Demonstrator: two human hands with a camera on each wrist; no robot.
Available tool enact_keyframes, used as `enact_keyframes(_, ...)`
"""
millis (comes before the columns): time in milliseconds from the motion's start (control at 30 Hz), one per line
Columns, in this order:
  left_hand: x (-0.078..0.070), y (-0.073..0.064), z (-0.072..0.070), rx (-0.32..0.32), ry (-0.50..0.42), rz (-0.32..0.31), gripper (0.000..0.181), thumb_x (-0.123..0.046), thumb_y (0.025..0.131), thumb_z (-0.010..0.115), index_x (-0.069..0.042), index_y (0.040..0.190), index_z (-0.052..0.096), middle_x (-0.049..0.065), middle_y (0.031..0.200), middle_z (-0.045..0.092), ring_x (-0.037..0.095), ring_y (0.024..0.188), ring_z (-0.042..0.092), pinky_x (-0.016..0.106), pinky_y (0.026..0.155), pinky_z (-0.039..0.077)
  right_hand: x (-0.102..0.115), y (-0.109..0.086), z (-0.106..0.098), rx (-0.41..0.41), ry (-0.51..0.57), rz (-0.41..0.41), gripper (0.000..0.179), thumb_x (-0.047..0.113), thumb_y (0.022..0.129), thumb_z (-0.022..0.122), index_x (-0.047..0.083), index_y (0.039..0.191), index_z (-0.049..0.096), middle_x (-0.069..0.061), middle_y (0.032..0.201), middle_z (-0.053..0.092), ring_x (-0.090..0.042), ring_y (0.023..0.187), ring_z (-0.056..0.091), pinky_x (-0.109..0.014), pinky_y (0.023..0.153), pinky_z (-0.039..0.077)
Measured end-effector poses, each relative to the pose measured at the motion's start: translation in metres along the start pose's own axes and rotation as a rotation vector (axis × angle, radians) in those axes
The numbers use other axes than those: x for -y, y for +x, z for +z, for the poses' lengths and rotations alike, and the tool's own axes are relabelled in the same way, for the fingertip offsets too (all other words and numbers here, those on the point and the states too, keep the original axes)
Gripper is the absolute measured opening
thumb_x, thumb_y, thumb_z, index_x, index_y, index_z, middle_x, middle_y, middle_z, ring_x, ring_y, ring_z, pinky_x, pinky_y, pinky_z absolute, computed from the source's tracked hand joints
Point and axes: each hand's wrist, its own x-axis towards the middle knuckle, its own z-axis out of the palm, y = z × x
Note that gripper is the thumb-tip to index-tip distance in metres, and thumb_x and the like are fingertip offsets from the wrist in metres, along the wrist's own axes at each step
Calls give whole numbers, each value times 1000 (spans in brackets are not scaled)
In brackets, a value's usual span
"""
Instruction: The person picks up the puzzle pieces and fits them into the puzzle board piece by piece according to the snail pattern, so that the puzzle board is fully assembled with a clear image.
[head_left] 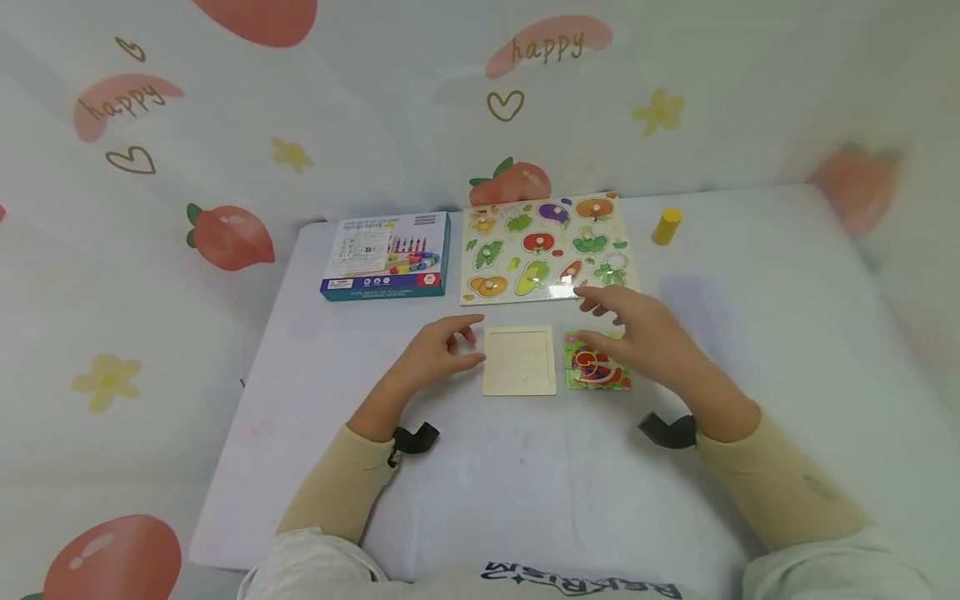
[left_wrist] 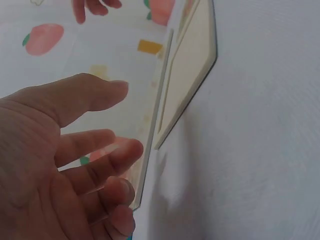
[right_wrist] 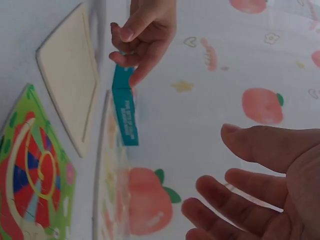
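Observation:
A square wooden puzzle frame (head_left: 519, 362) with a raised border lies flat between the hands. Just right of it sits a colourful snail puzzle (head_left: 592, 367), its pieces joined in a square. My left hand (head_left: 442, 352) hovers at the frame's left edge, fingers loosely bent and thumb apart, holding nothing. Over the snail puzzle's upper right is my right hand (head_left: 637, 333), relaxed and spread, partly covering it in the head view. From the right wrist view the snail puzzle (right_wrist: 37, 175) shows beside the frame (right_wrist: 70, 75), with nothing between the right fingers.
Behind the frame lies a vegetable knob board (head_left: 537, 242) in shiny wrap. A teal-edged toy box (head_left: 386, 254) is to its left, and a yellow cylinder (head_left: 667, 226) stands at the back right. A patterned cloth (head_left: 390, 108) hangs behind the white table (head_left: 517, 475).

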Motion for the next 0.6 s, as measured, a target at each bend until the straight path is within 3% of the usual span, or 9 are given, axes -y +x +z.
enact_keyframes(267, 5, 4, 8, 76, 51, -19, 64, -28, 88, 83, -15, 146, 59, 0, 97, 58, 19, 85, 51, 33, 70, 41, -6, 8, 16, 165, 66, 92, 50, 25, 94, 76, 5, 139, 63, -4, 106, 70, -21, 95, 65, -43, 82, 53)
enact_keyframes(600, 4, 4, 11, 106, 74, -50, 66, -30, 87, 84, -16, 147, 58, 2, 90, 54, 18, 82, 50, 34, 70, 39, -20, 15, 29, 243, 77, 165, 49, 21, 92, 79, 3, 135, 65, -1, 97, 66, -19, 86, 61, -38, 75, 50)
